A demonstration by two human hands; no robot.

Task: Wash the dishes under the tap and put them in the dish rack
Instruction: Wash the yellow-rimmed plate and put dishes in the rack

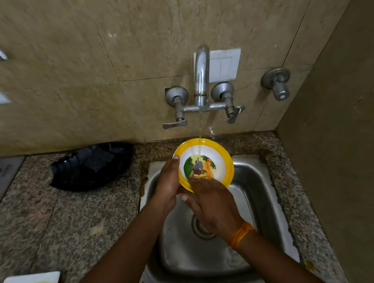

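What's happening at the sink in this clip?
A person is rinsing a yellow-rimmed bowl over the sink. The left hand grips its rim while the right hand rubs the inside with flat fingers. A thin stream from the tap lands in the bowl. A black tray sits on the counter, left.

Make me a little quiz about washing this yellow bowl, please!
1. True or false: water from the tap lands in the yellow bowl.
2. Which hand grips the bowl's rim? A) left hand B) right hand
3. Fill in: the bowl is held above the steel ____.

Key: 1 true. 2 A; the right hand's straight fingers rub the inside. 3 sink.
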